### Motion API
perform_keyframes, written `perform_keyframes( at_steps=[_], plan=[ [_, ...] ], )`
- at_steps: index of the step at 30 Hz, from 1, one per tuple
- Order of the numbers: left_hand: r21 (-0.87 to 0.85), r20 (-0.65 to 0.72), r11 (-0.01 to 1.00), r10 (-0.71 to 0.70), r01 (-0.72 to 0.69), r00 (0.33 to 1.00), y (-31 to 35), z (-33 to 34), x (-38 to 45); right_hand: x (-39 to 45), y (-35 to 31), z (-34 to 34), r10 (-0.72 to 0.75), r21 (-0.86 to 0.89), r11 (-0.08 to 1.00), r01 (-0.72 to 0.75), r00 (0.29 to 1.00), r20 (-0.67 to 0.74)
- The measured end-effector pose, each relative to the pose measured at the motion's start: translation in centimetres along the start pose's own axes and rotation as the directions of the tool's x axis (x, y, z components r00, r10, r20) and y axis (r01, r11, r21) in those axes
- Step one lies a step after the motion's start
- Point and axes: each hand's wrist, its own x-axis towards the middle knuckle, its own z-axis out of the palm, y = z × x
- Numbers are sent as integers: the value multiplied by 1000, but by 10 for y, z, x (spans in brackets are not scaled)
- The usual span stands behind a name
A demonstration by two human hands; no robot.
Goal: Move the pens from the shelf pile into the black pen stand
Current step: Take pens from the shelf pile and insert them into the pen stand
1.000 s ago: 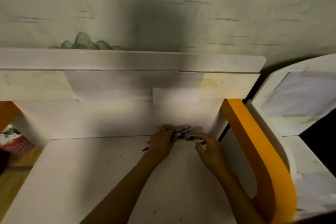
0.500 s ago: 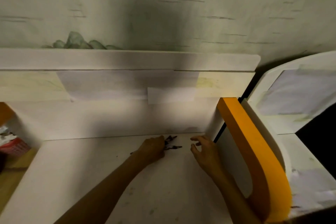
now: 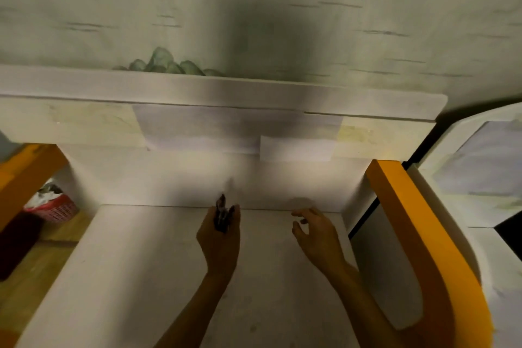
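Your left hand (image 3: 219,237) gripping a small bundle of dark pens (image 3: 221,215), long axis pointing away toward the shelf's (image 3: 141,263) back wall, tips blurred, your right hand (image 3: 316,230) empty, fingers loosely spread.

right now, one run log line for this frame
phase: pens gathered | left hand: grips pens bunch above shelf | right hand: empty, fingers loosely curled | black pen stand: not in view

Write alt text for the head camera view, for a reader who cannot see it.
A person's left hand grips a bunch of dark pens above a white shelf, while the right hand hovers empty beside it with fingers loosely curled. An orange side panel stands at right; no pen stand is visible.
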Motion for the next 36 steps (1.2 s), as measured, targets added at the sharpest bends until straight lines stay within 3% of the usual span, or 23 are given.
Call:
perform_keyframes(
  at_steps=[6,10,12,15,20,27,31,36],
  plan=[
    [32,147,982,-190,188,971,-28,-16,-10,-2,-4,-2,-12,-19,1000,12,1000,8],
    [133,265,981,-174,143,948,-37,-19,-6,-3,-8,-6,-25,-33,999,25,1000,2],
    [199,258,976,-143,92,956,-39,-20,-4,-4,-14,-9,-17,-30,999,16,1000,-2],
    [153,262,975,-196,160,945,-20,-19,1,-10,-26,-18,0,-8,1000,0,1000,-14],
    [135,462,957,-289,255,839,17,-14,10,-20,-45,-50,1,-12,1000,-1,998,-70],
    [-27,693,959,-185,282,697,95,1,-17,-48,-65,-124,-39,-78,997,24,980,-197],
    [-87,716,988,-24,124,698,140,6,-49,-81,-60,-174,-86,-115,992,54,955,-285],
    [-90,772,996,65,7,632,191,19,-105,-134,-20,-226,-42,-133,991,-7,933,-357]
  ],
)
